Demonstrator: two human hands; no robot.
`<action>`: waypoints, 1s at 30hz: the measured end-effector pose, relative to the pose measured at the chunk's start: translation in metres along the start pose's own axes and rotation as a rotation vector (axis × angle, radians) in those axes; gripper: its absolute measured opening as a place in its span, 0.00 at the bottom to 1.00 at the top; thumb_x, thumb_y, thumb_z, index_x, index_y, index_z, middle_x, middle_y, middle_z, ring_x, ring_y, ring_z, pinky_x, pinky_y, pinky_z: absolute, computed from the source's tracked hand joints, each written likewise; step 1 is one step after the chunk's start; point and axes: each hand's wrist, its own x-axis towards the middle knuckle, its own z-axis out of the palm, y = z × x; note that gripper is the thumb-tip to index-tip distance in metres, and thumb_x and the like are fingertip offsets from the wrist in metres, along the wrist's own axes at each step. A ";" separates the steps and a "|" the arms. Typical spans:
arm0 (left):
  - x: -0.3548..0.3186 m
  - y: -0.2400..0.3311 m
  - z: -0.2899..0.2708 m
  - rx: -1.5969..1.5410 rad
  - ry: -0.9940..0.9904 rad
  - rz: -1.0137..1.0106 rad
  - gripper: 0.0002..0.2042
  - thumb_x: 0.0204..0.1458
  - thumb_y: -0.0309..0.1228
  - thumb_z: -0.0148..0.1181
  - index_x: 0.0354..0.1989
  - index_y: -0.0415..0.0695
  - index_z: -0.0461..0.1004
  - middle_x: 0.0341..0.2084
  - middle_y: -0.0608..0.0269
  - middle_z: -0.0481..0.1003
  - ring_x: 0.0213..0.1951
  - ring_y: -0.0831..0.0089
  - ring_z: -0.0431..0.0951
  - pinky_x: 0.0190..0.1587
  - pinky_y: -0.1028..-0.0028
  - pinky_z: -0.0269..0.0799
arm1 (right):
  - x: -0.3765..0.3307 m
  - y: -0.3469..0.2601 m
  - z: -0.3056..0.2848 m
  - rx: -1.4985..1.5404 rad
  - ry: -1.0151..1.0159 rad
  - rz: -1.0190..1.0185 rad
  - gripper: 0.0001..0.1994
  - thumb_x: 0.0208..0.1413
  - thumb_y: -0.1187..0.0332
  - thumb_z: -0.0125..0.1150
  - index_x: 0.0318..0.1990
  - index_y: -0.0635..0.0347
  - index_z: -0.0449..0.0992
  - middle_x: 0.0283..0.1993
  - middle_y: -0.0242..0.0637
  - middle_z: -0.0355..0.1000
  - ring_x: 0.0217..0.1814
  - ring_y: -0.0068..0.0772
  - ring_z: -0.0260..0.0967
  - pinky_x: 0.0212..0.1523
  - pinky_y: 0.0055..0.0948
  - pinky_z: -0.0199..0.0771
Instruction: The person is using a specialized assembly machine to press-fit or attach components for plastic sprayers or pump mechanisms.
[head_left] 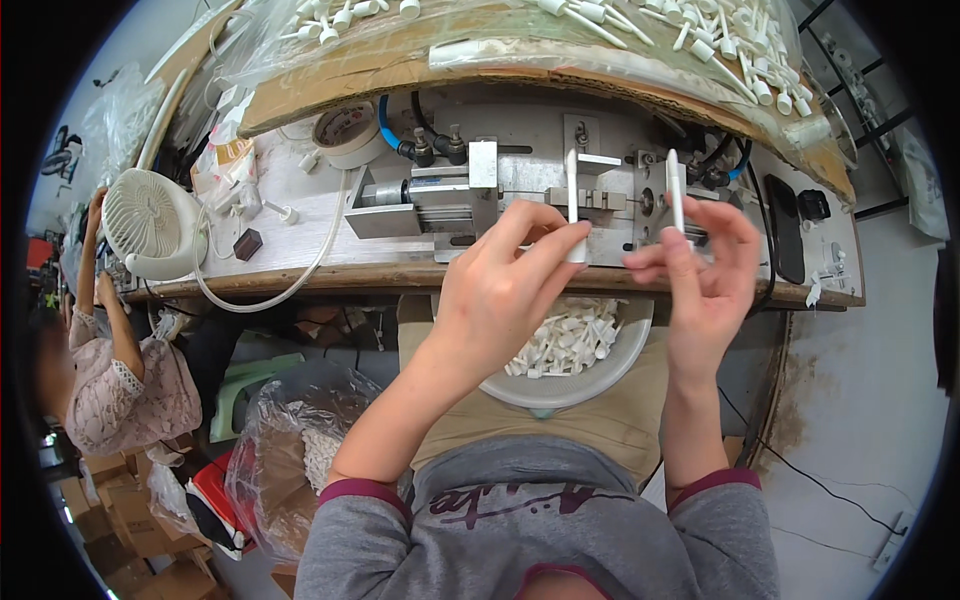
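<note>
My left hand (497,287) is closed on a slim white plastic stick with a wider base (573,185), pinched near its lower end and standing upright. My right hand (708,275) pinches a second white plastic stick (675,190) between thumb and fingers, also tip up. Both hands are at the bench's front edge, before a metal clamping fixture (595,199). The sticks hide part of the fixture; whether they touch it I cannot tell. Below my hands, a pale round basin (553,400) on my lap holds many small white plastic pieces (570,340).
An air cylinder (430,200) with hoses is left of the fixture. Cardboard (340,95) above bears white stick pieces (735,45). A tape roll (350,135), small fan (150,225) and black phone (785,230) lie about. Another person (130,385) works at far left.
</note>
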 end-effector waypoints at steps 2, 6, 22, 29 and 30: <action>-0.006 -0.006 0.004 0.117 -0.051 0.033 0.15 0.44 0.25 0.72 0.42 0.41 0.82 0.46 0.59 0.80 0.29 0.70 0.80 0.33 0.73 0.77 | 0.003 0.003 -0.015 -0.068 -0.047 -0.004 0.14 0.60 0.80 0.61 0.51 0.67 0.68 0.51 0.43 0.68 0.33 0.28 0.78 0.34 0.19 0.80; -0.004 -0.009 0.013 0.429 -0.165 0.138 0.13 0.43 0.30 0.71 0.39 0.45 0.83 0.48 0.62 0.81 0.20 0.68 0.77 0.28 0.73 0.73 | 0.003 0.010 -0.025 -0.070 -0.112 0.052 0.15 0.58 0.81 0.63 0.51 0.69 0.70 0.51 0.42 0.68 0.37 0.30 0.79 0.38 0.21 0.81; 0.106 -0.021 -0.035 0.167 0.032 0.187 0.12 0.52 0.34 0.69 0.43 0.44 0.82 0.34 0.59 0.82 0.31 0.67 0.82 0.35 0.70 0.76 | 0.004 0.002 -0.017 -0.754 -0.358 -0.440 0.15 0.44 0.77 0.73 0.41 0.64 0.77 0.58 0.46 0.74 0.52 0.44 0.76 0.50 0.34 0.78; 0.205 -0.113 -0.002 0.456 0.105 0.333 0.07 0.49 0.32 0.68 0.36 0.46 0.82 0.35 0.59 0.81 0.39 0.57 0.81 0.43 0.61 0.75 | 0.006 0.031 0.010 -1.077 -0.554 -0.676 0.11 0.44 0.73 0.67 0.36 0.61 0.74 0.56 0.45 0.77 0.17 0.32 0.68 0.21 0.27 0.72; 0.211 -0.106 -0.002 0.437 0.047 0.300 0.08 0.50 0.34 0.68 0.36 0.46 0.82 0.34 0.60 0.80 0.38 0.59 0.80 0.43 0.62 0.75 | 0.010 0.031 0.010 -1.115 -0.547 -0.676 0.10 0.44 0.73 0.66 0.35 0.61 0.73 0.56 0.45 0.77 0.16 0.32 0.67 0.21 0.27 0.71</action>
